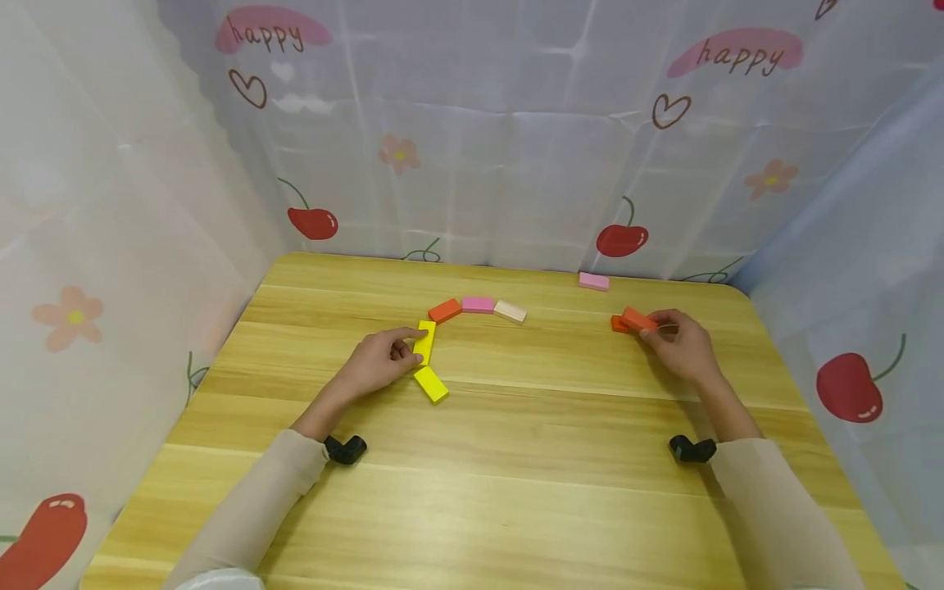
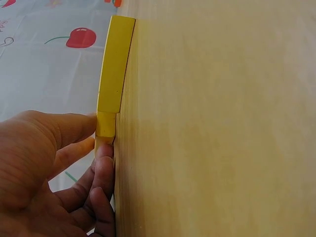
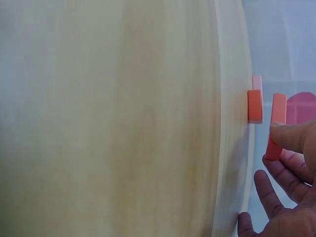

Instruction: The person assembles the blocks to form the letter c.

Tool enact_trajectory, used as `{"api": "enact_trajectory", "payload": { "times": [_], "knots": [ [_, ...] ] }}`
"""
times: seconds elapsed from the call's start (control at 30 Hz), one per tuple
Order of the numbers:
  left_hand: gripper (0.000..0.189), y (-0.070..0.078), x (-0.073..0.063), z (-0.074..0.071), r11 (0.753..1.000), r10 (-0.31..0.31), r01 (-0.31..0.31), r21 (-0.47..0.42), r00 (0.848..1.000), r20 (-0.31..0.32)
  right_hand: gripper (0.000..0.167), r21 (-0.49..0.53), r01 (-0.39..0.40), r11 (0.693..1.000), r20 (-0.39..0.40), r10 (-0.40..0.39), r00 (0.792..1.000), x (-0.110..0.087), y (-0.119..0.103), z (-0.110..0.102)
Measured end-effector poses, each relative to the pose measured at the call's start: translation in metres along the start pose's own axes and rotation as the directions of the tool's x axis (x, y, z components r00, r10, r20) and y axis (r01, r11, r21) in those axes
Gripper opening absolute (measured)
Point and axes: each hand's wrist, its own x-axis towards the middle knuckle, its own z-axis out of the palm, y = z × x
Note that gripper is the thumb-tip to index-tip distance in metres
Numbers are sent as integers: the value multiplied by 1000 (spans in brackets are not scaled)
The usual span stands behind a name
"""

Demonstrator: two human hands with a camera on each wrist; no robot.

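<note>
My left hand has thumb and fingers at either end of a yellow wooden block lying on the table. Touching or nearly touching its near end is a second yellow block, set at an angle. In the left wrist view, the second yellow block stands in front and partly hides the gripped one. On the right, my right hand pinches an orange block between thumb and fingers, lifted off the table. Another orange block lies on the table just beyond it.
A red-orange block, a pink block and a pale wood block continue the curve from the yellow ones. A separate pink block lies by the table's back edge. Printed curtains hang behind and beside the wooden table.
</note>
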Motion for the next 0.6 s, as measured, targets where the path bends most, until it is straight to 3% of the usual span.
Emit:
{"api": "enact_trajectory", "payload": {
  "times": [0.6],
  "knots": [
    [46, 2, -1, 0, 1000, 3, -3, 3, 1000, -9, 45, 20, 67, 998, -1, -67, 998, -24, -20, 8]
  ]
}}
